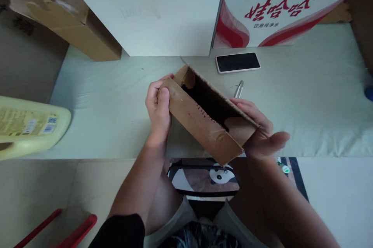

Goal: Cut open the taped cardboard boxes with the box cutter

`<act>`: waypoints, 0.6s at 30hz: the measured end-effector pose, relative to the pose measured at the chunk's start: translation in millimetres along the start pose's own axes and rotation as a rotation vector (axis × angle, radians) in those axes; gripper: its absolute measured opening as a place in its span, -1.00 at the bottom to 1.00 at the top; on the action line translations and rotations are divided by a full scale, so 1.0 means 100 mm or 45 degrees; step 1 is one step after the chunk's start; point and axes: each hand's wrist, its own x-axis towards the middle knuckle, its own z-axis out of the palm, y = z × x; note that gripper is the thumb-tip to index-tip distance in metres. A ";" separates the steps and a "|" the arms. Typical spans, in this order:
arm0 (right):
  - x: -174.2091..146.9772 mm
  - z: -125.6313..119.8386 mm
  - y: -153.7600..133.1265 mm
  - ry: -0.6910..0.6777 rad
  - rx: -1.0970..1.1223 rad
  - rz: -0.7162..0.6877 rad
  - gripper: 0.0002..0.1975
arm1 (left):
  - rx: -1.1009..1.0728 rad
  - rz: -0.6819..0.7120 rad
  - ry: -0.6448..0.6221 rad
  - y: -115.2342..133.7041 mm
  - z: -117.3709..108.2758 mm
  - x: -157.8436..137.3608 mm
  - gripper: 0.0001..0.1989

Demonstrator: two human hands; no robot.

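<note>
A small brown cardboard box (201, 116) is tilted in the air before me, its open top facing up and its inside dark. My left hand (159, 102) grips the box's left end, thumb on the near wall and fingers around the back. At the right end, my right hand (264, 131) bears the box, its fingers along the far wall and its thumb sticking out to the side. Just beyond those right fingers lies a slim silvery tool (239, 89), which may be a box cutter. A phone (238, 62) with a dark screen lies farther back.
A white carton (145, 14) and a white-and-red carton (268, 11) stand along the back of the pale green cloth (110, 123). Another brown cardboard box (96, 38) stands at the back left. A yellow jug (32, 123) is at the left edge, above red bars (78, 230).
</note>
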 end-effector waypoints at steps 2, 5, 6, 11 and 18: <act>0.05 0.00 -0.07 0.051 0.040 -0.058 -0.26 | -0.002 0.003 -0.013 0.00 -0.01 -0.01 -0.55; 0.09 -0.02 -0.12 0.029 -0.003 -0.071 -0.54 | -0.010 0.012 -0.023 0.00 -0.02 -0.02 -0.56; 0.10 -0.03 -0.13 0.023 -0.024 -0.069 -0.61 | -0.013 0.016 -0.025 0.00 -0.02 -0.02 -0.57; 0.09 -0.04 -0.12 0.030 -0.064 -0.028 -0.72 | -0.015 0.019 -0.033 0.01 -0.02 0.00 -0.59; 0.09 -0.06 -0.10 0.010 -0.059 -0.013 -0.77 | 0.005 0.005 -0.017 0.05 -0.02 0.00 -0.61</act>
